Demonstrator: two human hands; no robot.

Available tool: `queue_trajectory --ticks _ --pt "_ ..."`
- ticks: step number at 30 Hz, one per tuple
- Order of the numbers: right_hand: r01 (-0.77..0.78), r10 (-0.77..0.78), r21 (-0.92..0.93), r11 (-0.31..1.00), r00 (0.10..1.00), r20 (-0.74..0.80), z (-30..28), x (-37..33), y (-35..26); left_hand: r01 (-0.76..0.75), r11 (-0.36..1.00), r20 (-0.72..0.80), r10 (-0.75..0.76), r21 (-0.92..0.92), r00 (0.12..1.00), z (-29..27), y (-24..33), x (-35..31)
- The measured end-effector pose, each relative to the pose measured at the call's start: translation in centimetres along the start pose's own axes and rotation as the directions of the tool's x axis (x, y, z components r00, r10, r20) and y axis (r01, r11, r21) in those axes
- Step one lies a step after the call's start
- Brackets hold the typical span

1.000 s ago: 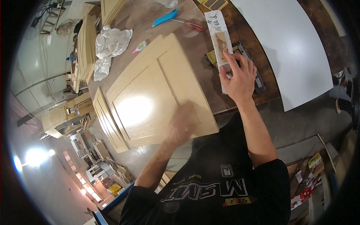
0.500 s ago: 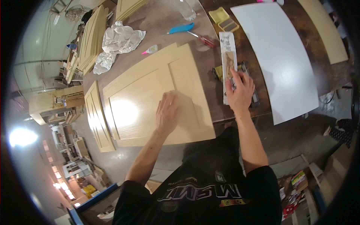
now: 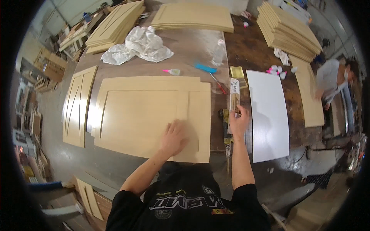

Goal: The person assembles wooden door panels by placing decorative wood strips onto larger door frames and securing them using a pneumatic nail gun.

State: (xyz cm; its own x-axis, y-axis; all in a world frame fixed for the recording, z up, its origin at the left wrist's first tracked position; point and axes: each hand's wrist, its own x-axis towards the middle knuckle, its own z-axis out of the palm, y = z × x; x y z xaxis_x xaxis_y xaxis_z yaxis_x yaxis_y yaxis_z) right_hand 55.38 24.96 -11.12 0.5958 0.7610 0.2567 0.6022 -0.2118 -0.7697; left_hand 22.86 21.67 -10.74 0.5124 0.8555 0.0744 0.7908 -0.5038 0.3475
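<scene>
A large pale wood-grain cabinet panel (image 3: pixel 142 115) with recessed lines lies in front of me on the table, apparently over another like it. Slightly blurred, my left hand (image 3: pixel 174 139) rests on its right half with the fingers lying flat, holding nothing. To the right of the panel, my right hand (image 3: pixel 239 122) grips a long narrow white bar (image 3: pixel 234 86) with a brown patch, thumb on one side and fingers on the other. Partly hidden beneath the bar is a yellow-and-black tool (image 3: pixel 226 127). Right of that hand lies a glossy white panel (image 3: pixel 268 123).
Past the panel lie a pink-tipped glue bottle (image 3: pixel 172 72), a blue-handled cutter (image 3: pixel 205 68), a red screwdriver (image 3: pixel 220 85), a yellow box (image 3: pixel 237 72) and crumpled white wrapping (image 3: pixel 142 46). Panel stacks (image 3: pixel 192 17) line the back. A co-worker (image 3: pixel 334 79) is at the far right.
My view has swung, bringing the back stacks and the co-worker into sight. The left hand stays on the panel, its blur suggesting motion. The right hand stays at the white bar.
</scene>
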Motion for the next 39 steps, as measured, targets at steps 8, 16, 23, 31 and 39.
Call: queue_trajectory --ticks 8,16,23,31,39 --pt "0.261 -0.262 0.036 0.965 0.964 0.054 0.7 3.4 -5.6 -0.088 0.994 0.066 0.093 -0.066 0.994 -4.4 -3.7 -12.5" --pt "0.374 -0.284 -0.123 0.919 0.846 0.451 0.3 -5.3 -1.8 0.010 0.977 -0.159 0.025 0.214 0.987 -7.6 -10.1 -14.2" --pt "0.517 -0.561 0.217 0.828 0.758 0.333 -2.1 -5.6 -10.0 -0.307 0.858 -0.502 0.495 0.412 0.709 -25.1 -12.4 -8.2" --pt "0.168 -0.279 0.597 0.784 0.955 0.098 0.5 -7.4 -24.9 0.150 0.933 -0.697 -0.345 -0.326 0.628 -18.5 -11.1 -0.7" --pt "-0.468 0.244 0.655 0.593 0.880 0.407 3.1 -14.9 -21.2 0.480 0.836 -0.328 -0.547 -0.267 0.770 -7.5 -13.0 -15.2"
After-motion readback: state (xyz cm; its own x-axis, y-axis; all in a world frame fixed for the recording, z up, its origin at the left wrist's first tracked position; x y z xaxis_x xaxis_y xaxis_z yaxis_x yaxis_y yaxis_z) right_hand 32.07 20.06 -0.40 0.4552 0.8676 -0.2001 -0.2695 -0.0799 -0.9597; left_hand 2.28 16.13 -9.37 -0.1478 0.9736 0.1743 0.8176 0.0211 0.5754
